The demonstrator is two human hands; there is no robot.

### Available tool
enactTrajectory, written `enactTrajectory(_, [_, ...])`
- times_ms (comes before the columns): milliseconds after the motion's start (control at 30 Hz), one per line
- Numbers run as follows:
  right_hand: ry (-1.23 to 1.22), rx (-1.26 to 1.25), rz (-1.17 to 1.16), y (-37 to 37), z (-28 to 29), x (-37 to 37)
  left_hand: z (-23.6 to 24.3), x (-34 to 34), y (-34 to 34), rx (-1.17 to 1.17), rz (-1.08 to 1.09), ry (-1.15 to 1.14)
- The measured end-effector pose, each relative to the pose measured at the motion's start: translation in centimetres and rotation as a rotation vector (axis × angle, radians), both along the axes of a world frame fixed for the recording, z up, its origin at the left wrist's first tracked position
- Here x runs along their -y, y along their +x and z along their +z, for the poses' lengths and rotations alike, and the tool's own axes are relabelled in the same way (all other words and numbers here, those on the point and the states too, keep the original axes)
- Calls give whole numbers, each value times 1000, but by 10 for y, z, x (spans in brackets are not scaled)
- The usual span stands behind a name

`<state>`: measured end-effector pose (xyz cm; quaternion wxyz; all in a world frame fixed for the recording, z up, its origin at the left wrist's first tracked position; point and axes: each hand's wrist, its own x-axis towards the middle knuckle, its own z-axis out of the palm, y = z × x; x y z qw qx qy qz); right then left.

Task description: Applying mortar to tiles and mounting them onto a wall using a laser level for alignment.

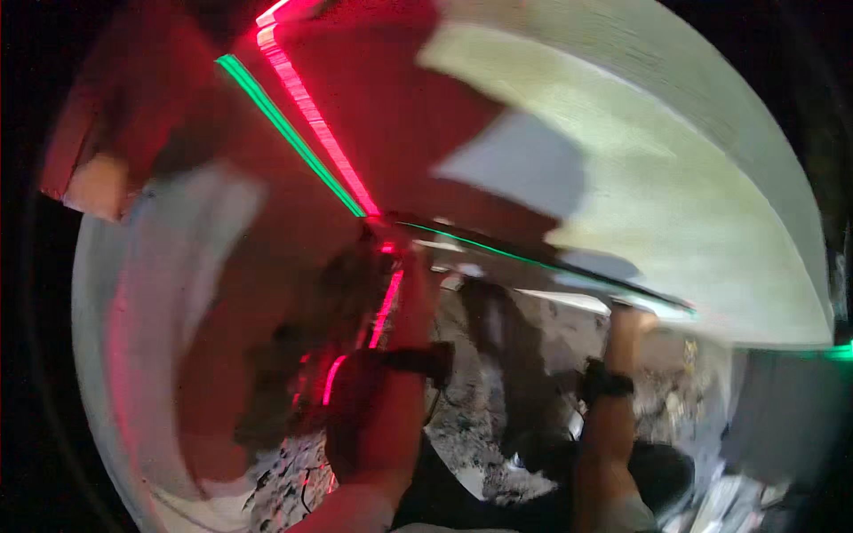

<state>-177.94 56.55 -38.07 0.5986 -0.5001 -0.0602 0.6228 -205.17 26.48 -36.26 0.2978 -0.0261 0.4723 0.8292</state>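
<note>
A long dark straight bar (pixel 540 268) lies slanting against the pale wall (pixel 675 204), with a green laser line along it. My right hand (pixel 633 315) is closed on the bar near its right end. My left hand (pixel 415 258) is at the bar's left part, bathed in red light and smeared by motion, so its fingers cannot be made out. A dark band sits on each wrist. Bright red and green laser lines meet near my left hand.
Rough, rubble-strewn ground (pixel 484 400) lies below the wall's lower edge, under my arms. At the upper left is a blurred boxy shape (pixel 96 182) in red light. A grey surface (pixel 769 409) stands at the lower right. Large shadows fall across the wall.
</note>
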Motion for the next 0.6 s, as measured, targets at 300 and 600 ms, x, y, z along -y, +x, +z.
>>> enactTrajectory(300, [-9, 1262, 45, 135, 32, -53, 75, 30, 2, -377, 237, -247])
enactTrajectory(600, [1739, 1959, 1161, 111, 167, 42, 104, -37, 76, -1928, -292, -784])
